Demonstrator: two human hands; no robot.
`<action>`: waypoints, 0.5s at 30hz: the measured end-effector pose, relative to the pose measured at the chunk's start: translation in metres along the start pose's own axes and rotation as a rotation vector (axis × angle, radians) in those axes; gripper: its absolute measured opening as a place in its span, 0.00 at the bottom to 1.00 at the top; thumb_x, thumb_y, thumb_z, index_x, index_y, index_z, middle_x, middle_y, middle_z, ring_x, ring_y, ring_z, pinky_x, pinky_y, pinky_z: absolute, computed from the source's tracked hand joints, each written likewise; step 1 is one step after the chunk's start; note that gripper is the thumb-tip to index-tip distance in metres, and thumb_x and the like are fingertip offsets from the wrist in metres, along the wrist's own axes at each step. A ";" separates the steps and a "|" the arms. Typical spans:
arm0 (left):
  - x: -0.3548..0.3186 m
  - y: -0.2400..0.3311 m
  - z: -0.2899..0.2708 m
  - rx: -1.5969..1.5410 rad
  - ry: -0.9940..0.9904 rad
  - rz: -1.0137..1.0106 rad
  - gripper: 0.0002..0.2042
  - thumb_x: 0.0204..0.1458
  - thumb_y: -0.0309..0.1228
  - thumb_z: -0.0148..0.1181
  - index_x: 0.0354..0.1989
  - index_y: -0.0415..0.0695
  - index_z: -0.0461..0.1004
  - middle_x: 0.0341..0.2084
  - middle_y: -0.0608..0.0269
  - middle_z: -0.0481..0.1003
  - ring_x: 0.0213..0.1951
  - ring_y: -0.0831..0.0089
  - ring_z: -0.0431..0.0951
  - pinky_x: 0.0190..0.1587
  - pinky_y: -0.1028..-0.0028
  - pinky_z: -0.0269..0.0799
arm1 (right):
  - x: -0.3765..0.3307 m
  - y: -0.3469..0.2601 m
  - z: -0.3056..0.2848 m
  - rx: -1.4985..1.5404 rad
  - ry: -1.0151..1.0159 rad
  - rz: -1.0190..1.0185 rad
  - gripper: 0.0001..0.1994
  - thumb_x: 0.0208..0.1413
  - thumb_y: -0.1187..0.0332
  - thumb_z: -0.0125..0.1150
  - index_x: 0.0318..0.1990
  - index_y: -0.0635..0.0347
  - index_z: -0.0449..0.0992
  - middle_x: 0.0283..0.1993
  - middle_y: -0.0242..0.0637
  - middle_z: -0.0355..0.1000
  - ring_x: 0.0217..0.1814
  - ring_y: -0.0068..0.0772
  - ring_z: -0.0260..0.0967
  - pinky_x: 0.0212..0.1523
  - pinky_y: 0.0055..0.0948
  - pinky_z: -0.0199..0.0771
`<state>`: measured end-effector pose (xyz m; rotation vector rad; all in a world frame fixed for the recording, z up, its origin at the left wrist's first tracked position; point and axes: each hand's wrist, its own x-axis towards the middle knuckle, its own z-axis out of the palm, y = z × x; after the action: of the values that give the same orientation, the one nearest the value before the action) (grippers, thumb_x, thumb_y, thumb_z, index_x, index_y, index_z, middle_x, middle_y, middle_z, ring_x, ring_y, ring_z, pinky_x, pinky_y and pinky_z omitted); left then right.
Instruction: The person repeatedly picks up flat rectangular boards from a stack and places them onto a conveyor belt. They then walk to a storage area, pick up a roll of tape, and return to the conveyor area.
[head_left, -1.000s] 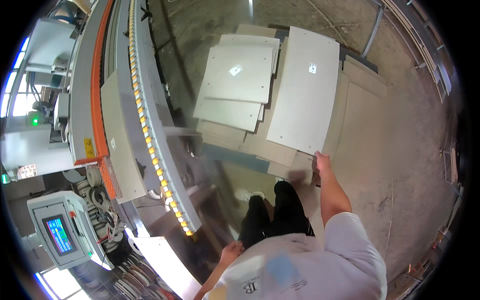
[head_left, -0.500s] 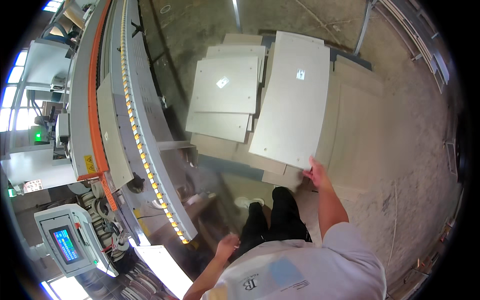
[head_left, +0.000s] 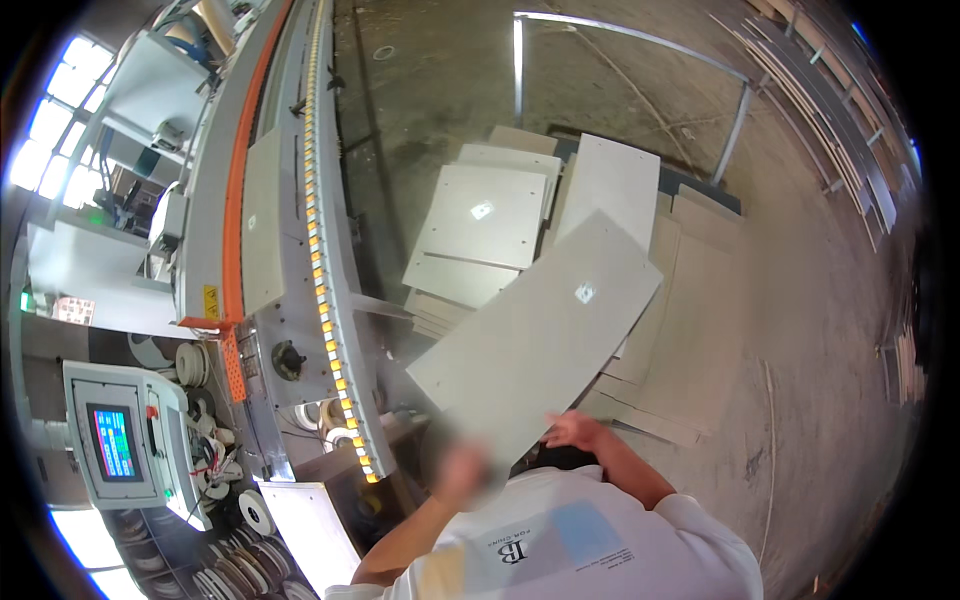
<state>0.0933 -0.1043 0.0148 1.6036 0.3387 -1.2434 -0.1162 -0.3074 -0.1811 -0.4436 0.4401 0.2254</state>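
Swings rectangular grey panel point(head_left: 530, 335) diagonally into mid-frame, gripping its edge with bent-fingered right hand point(head_left: 574, 431); cannot tell fingers of blurred left hand point(head_left: 463, 474)

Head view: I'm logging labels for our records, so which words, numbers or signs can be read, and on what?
Shirt: dark lettering, not copied here; smallest lines too small to read.
Nearest board: white label, too small.
Square stacked board: white sticker, too small.
Yellow sign beside the orange strip: too small.
Screen: text too small.
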 end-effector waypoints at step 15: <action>-0.039 -0.085 -0.122 -0.147 0.700 0.394 0.20 0.70 0.45 0.50 0.31 0.41 0.71 0.26 0.72 0.66 0.32 0.79 0.64 0.37 0.71 0.63 | 0.037 -0.034 -0.015 0.048 0.916 0.026 0.18 0.69 0.46 0.55 0.45 0.52 0.75 0.29 0.29 0.74 0.23 0.26 0.69 0.19 0.24 0.70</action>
<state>0.0819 0.0472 -0.0069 1.8266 0.5022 -0.3264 -0.0792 -0.3398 -0.1979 -0.4784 1.3455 0.0217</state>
